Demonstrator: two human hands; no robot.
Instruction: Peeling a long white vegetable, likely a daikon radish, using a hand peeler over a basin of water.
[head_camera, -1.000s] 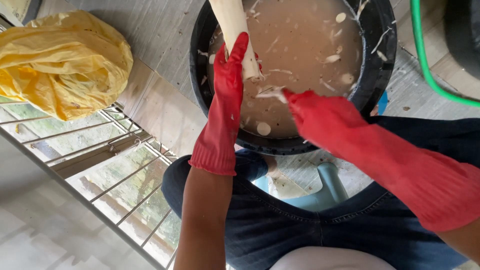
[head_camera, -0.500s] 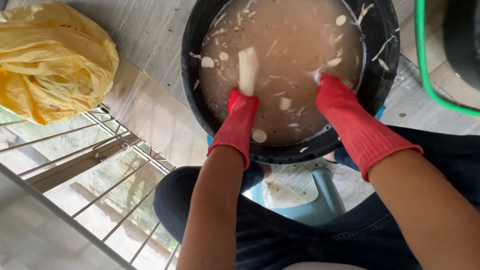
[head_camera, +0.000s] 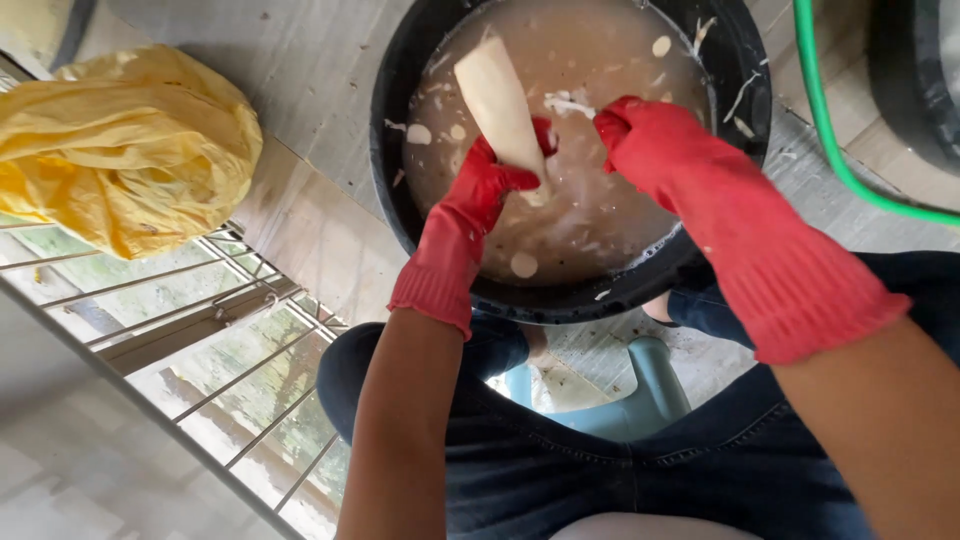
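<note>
I see my left hand in a red rubber glove (head_camera: 478, 200) clamped round the pale peeled tapered root (head_camera: 500, 105), lifted clear of murky water so it drips back | right red-gloved hand (head_camera: 640, 135) curled beside the root, grip unclear | black round plastic tub (head_camera: 400, 215) sits between my knees within reach | crumpled yellow plastic bag (head_camera: 125, 150) well apart

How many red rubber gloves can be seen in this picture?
2. The left glove grips a pale peeled root over the black basin of cloudy water. The right glove is beside it, fingertips at the root. None seems hidden.
</note>
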